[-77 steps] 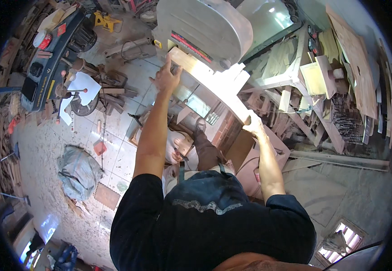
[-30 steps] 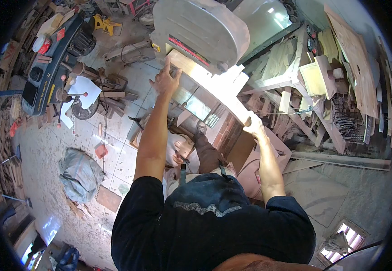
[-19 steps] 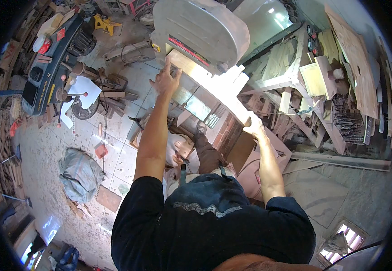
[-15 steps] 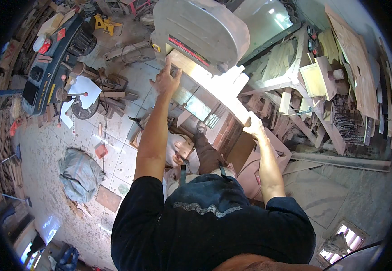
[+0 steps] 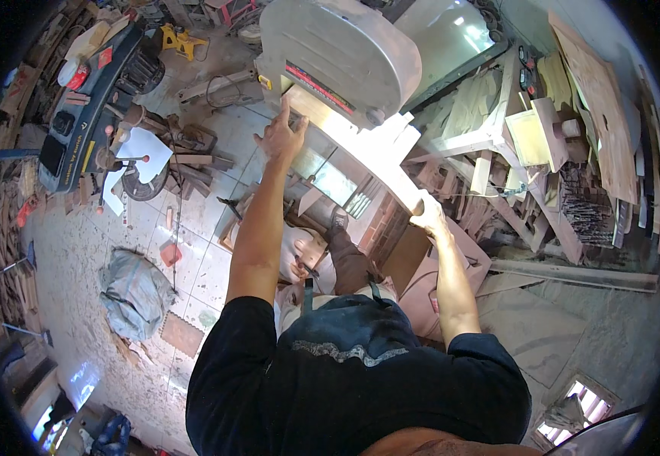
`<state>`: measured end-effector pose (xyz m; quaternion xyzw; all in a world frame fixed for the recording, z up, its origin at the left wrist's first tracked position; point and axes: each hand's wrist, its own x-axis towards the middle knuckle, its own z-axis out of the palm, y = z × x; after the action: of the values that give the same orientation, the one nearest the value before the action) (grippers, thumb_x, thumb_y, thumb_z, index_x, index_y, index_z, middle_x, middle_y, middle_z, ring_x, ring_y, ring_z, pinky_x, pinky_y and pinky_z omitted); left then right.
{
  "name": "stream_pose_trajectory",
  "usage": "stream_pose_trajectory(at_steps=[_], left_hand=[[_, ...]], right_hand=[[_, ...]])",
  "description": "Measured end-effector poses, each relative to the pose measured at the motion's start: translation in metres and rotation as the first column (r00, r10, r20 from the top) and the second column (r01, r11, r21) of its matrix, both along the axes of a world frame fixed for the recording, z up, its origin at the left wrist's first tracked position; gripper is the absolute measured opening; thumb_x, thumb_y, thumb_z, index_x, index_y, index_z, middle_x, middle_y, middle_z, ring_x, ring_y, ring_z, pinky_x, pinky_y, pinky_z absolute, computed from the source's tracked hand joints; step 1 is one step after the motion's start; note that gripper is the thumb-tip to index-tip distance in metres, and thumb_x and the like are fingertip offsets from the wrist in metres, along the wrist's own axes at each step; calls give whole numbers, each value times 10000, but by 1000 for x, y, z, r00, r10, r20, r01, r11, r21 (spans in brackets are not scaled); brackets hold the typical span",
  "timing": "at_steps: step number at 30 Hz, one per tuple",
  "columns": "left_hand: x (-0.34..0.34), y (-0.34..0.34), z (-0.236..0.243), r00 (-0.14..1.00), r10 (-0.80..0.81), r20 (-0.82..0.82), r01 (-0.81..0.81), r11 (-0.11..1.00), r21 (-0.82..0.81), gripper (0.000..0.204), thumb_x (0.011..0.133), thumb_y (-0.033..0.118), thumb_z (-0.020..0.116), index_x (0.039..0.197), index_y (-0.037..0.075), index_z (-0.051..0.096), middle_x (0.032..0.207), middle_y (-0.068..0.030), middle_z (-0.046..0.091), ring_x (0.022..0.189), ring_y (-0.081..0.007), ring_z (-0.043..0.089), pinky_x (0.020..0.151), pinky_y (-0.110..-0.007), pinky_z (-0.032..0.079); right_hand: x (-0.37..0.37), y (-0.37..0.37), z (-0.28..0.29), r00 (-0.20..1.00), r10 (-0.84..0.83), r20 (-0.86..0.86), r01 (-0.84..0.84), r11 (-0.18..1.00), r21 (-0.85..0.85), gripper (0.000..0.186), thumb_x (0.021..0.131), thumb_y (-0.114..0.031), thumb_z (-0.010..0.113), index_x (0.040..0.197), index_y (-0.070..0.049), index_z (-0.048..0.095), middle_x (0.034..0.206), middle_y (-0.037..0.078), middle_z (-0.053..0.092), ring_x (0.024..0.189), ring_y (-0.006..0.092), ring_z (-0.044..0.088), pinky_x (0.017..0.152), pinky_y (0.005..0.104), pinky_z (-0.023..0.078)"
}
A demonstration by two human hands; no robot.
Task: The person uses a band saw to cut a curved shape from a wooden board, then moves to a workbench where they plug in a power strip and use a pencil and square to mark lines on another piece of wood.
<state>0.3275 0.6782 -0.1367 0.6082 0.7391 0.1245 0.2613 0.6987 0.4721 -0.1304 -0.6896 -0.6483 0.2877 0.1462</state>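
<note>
A pale wooden board runs diagonally beneath the grey upper housing of a machine, with its middle washed out by bright light. My left hand is at the board's upper-left end, its index finger stretched along the edge and the other fingertips against the wood, the thumb out to the side. My right hand grips the lower-right end, fingers wrapped at the edge. Where the board meets the machine is lost in glare. My foot shows below the board, between my arms.
At the left stand a dark bench machine and white sheets, with a grey sack on the tiled floor. A yellow stand is further back. Wooden frames, leaning panels and a long plank crowd the right.
Very little differs. My hands and the board have shifted only slightly against the machine housing over the last few seconds, and both hands keep the same grip on the board.
</note>
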Motion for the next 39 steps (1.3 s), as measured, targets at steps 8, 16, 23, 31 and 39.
stream_pose_trajectory(at_steps=[8,16,23,31,39], left_hand=[[1,1,-4,1000,-6,-9,6,1000,15,784,884,566,557,1536,368,169,1404,-74,532,1275,-333,506,1089,-699,196],[3,2,-9,1000,4,-2,-4,999,42,775,890,555,556,1535,382,163,1411,-80,525,1289,-328,492,1096,-684,201],[3,2,-6,1000,6,2,-6,1000,28,781,889,559,558,1537,375,161,1393,-100,535,1282,-332,496,1094,-686,202],[6,2,0,1000,9,16,-10,1000,29,778,885,540,581,1533,369,186,1387,-99,541,1276,-330,500,1095,-686,204],[6,3,-2,1000,17,12,-17,998,54,775,885,536,581,1533,354,198,1374,-94,554,1255,-342,519,1089,-693,207]], right_hand=[[0,1,1,999,-8,-42,7,1000,-10,546,579,-118,739,1073,-49,515,938,180,597,871,351,606,783,405,501],[7,1,-6,1000,-14,-16,13,999,-37,593,573,-131,776,1111,-80,532,1023,200,624,987,388,616,839,437,511],[7,2,-6,999,-19,-28,18,999,-45,595,568,-126,770,1112,-76,533,1012,206,621,977,387,618,828,437,513],[9,2,-3,999,-9,-40,8,1000,-20,597,570,-132,770,1116,-82,535,1007,197,623,975,382,617,831,432,509],[8,3,-2,999,-21,-48,18,998,-58,616,564,-128,780,1128,-91,534,1037,188,628,1009,383,610,850,441,504]])
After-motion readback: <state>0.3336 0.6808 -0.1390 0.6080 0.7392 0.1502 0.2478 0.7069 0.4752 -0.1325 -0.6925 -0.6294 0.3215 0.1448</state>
